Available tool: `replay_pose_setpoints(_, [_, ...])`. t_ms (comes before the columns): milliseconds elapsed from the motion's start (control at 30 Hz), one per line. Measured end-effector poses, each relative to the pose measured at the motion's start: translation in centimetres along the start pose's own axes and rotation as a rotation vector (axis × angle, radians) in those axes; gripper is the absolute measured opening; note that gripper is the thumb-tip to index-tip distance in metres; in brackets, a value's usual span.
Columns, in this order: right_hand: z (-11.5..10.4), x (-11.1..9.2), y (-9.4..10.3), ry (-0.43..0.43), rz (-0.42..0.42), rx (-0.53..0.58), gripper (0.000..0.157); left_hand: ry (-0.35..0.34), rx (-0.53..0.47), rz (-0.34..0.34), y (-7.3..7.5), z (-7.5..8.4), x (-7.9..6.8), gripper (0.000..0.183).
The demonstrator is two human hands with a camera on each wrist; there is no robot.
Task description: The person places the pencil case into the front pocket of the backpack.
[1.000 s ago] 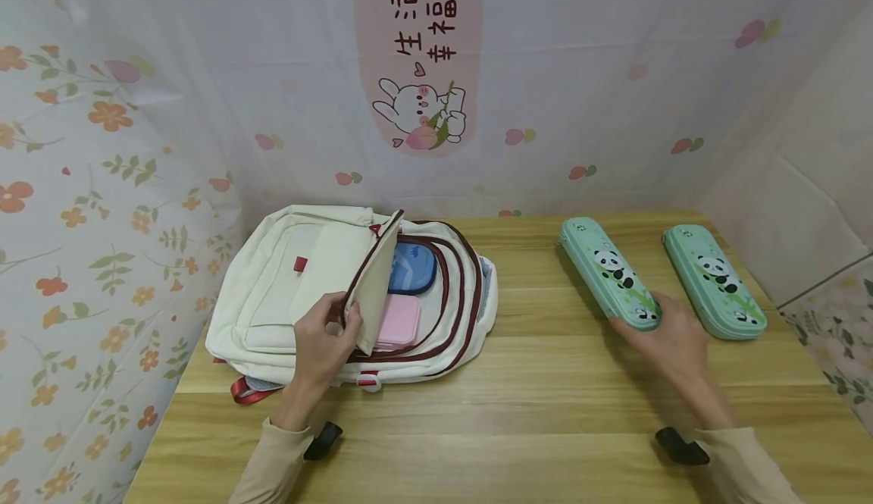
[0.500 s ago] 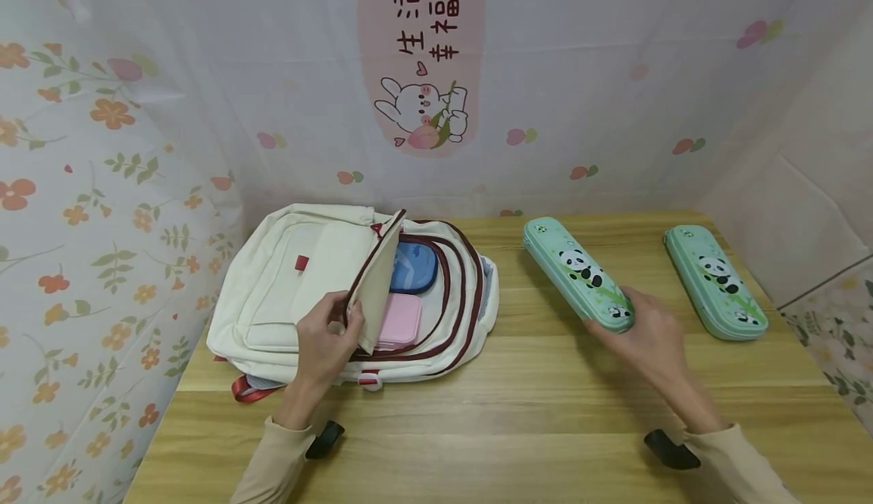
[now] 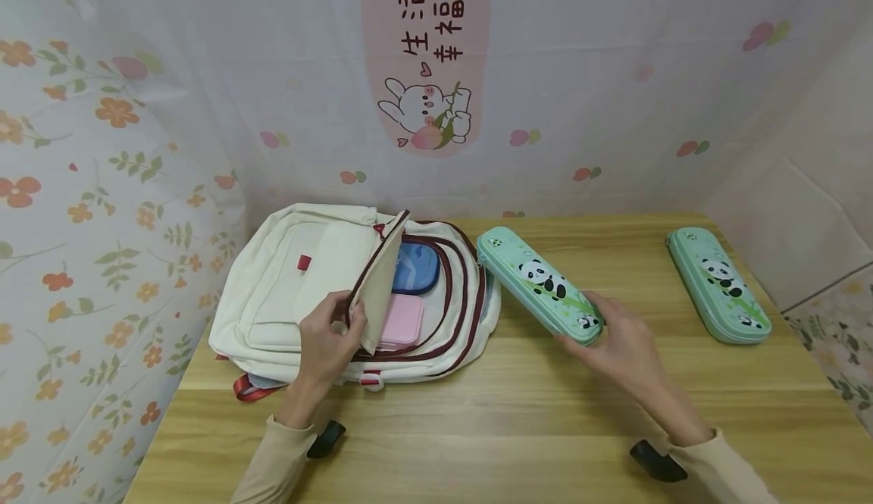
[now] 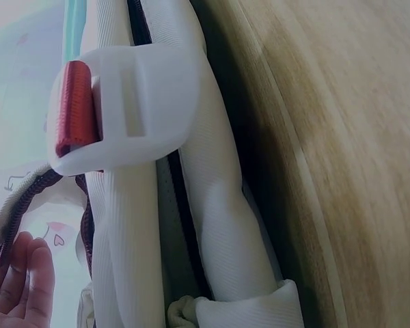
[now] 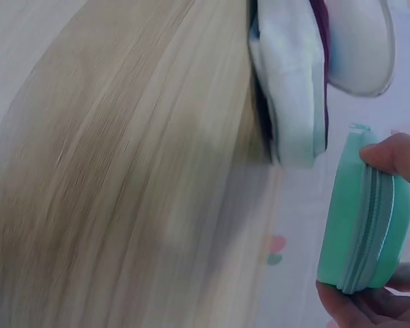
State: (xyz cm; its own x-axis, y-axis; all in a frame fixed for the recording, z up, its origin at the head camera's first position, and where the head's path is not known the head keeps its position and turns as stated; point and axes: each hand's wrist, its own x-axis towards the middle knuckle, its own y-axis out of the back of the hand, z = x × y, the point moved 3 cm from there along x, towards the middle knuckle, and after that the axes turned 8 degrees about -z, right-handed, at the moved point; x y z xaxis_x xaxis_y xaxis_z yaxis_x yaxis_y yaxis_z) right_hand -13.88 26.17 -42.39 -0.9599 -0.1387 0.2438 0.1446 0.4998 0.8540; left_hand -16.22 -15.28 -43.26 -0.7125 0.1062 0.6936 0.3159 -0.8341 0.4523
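Note:
A cream backpack with dark red zips lies on the wooden table, its front pocket unzipped. My left hand pinches the edge of the pocket flap and holds it up. Inside the pocket lie a blue case and a pink case. My right hand grips the near end of a mint-green panda pencil case, whose far end overlaps the backpack's right edge in the head view. In the right wrist view, thumb and fingers clasp the zipped end of the pencil case.
A second mint-green panda pencil case lies at the table's right side. A white buckle with a red strap shows on the backpack's near side. Patterned cloth hangs behind the table and at both sides.
My right hand has carried the pencil case leftward, from beside the second pencil case to the backpack's right edge. My left hand keeps holding the flap in place.

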Motion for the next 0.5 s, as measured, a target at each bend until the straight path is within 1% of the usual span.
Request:
replay_pose_setpoints(167, [-1.4,0.0,-0.6,0.056,-0.016,0.018,0.077,0.012,0.001,-0.004,-0.1,-0.1,-0.1,0.013])
replay_pose_setpoints(267, [-2.2,0.0,-0.9,0.086,-0.041,0.028,0.078,0.015,-0.002,-0.006,-0.1,-0.2,-0.2,0.014])
replay_pose_setpoints(500, [-3.3,-0.1,-1.6,0.114,-0.110,0.062,0.079,0.015,0.000,-0.003,-0.1,-0.3,-0.2,0.017])
